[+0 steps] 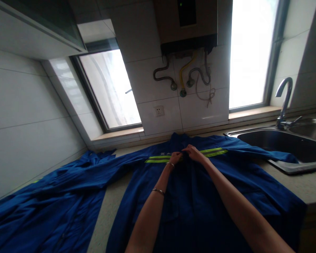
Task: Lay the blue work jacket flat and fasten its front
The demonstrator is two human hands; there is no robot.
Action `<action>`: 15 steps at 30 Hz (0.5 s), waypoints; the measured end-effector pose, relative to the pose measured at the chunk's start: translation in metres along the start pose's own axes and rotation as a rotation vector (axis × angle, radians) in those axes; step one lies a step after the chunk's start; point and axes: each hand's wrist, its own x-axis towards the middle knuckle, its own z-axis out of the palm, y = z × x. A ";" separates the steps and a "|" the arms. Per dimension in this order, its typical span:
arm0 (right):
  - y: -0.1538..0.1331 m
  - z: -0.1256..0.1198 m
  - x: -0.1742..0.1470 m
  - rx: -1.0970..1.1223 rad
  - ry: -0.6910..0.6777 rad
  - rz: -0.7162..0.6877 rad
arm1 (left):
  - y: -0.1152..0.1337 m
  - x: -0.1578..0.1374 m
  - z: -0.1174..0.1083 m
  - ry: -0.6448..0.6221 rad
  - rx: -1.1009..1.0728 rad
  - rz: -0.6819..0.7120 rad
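Observation:
A blue work jacket with yellow-green and grey reflective stripes lies spread on the counter, collar toward the wall. Both hands meet at its front opening, at chest height just below the collar. My left hand, with bracelets on the wrist and forearm, pinches the cloth edge beside the left stripe. My right hand is closed on the same front edge, slightly higher and touching close by. The small detail between the fingertips is hidden. One sleeve reaches left over a second blue garment; the other stretches right onto the sink's edge.
A steel sink with a curved faucet is at the right. On the tiled back wall are a water heater with hoses and a socket. Windows flank it. A cabinet hangs at upper left.

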 end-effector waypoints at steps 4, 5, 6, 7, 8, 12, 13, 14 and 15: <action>0.005 -0.002 -0.001 0.006 -0.076 0.036 | -0.002 0.000 -0.001 -0.043 0.024 0.072; 0.008 -0.002 -0.001 0.032 -0.086 0.057 | -0.003 -0.001 -0.002 -0.048 0.036 0.089; 0.011 -0.002 -0.001 0.066 -0.090 0.084 | -0.003 -0.002 -0.004 -0.050 0.052 0.104; 0.014 -0.001 -0.001 0.102 -0.087 0.113 | -0.004 -0.003 -0.006 -0.048 0.071 0.118; 0.017 0.000 -0.002 0.133 -0.080 0.139 | -0.004 -0.005 -0.009 -0.042 0.096 0.128; 0.031 0.005 -0.004 0.201 -0.046 0.191 | -0.007 -0.012 -0.018 0.021 0.248 0.155; 0.034 0.007 -0.004 0.217 -0.042 0.197 | -0.008 -0.014 -0.019 0.039 0.295 0.161; 0.036 0.008 -0.004 0.234 -0.038 0.203 | -0.007 -0.015 -0.019 0.055 0.343 0.170; 0.037 0.009 -0.003 0.249 -0.032 0.209 | -0.007 -0.016 -0.018 0.065 0.390 0.180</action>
